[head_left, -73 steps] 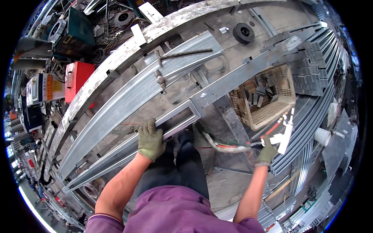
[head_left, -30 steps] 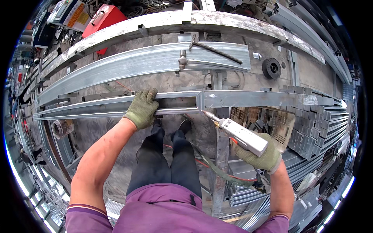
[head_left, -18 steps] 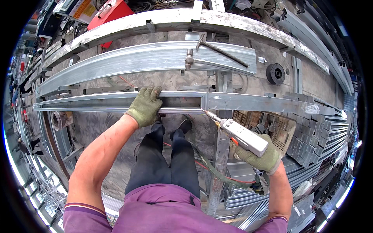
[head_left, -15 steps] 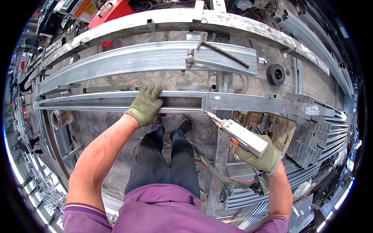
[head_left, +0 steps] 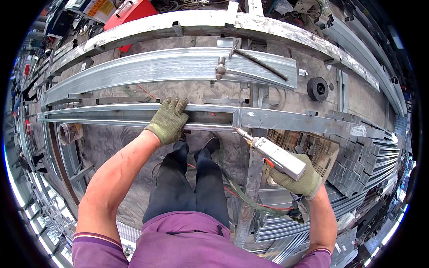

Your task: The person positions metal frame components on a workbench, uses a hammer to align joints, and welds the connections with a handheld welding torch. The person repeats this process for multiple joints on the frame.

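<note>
My left hand [head_left: 169, 119], in a green work glove, lies over a long galvanized steel channel [head_left: 111, 117], its fingers closed around the far edge. In my right hand [head_left: 300, 179], also gloved, is a white welding gun [head_left: 279, 155] with a hose and cable hanging from its rear. The pointed nozzle [head_left: 240, 130] is at the channel's near edge, beside the joint where a flat-faced steel piece [head_left: 286, 118] meets it on the right. Whether the tip touches the metal I cannot tell. A small red light dot [head_left: 213, 114] shows inside the channel.
Beyond the channel, a wide steel profile [head_left: 134, 64] carries a hammer [head_left: 220, 68] and a twisted metal rod [head_left: 263, 65]. A black spool [head_left: 317, 89] lies on the floor. Stacked steel tubes [head_left: 366, 156] and a plastic crate [head_left: 319, 154] are at right; a bucket [head_left: 70, 133] at left.
A red light dot now shows inside the channel, left of the joint. Both hands and the welding gun hold nearly the same place; the view has shifted slightly.
</note>
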Available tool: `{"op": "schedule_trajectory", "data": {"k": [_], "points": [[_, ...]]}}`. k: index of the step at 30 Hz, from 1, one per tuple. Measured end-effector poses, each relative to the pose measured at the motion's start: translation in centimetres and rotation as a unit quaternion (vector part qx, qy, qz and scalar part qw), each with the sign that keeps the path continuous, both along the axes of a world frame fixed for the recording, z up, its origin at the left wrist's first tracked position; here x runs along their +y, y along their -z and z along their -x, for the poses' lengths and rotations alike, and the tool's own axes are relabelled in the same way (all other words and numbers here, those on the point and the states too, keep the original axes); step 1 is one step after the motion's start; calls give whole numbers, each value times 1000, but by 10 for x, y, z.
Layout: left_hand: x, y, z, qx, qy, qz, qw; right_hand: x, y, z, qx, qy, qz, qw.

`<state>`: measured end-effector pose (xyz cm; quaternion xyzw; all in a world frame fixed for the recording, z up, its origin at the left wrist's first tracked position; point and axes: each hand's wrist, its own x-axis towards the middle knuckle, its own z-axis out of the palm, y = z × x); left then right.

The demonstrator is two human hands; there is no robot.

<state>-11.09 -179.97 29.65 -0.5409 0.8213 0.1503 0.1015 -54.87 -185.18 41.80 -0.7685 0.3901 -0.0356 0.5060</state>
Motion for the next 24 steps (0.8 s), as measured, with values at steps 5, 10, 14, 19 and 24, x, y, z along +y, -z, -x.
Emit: {"op": "schedule_trajectory", "data": {"k": [5,10,14,19,24], "points": [[3,6,-2,-35,10,10,999,-4,-2,-2,-1,-6,1,1000],[2,8,-2,-23,13,25,999,-5,-2,-2,6,-6,4,1000],[3,11,-6,7,6,26,1000,-8,-9,-5,25,-12,6,1000],[5,18,-6,2,15,53,998,-8,-13,-5,41,-2,-17,999],[4,14,-5,-2,7,32,999,-7,-14,-3,54,4,-32,998]]}}
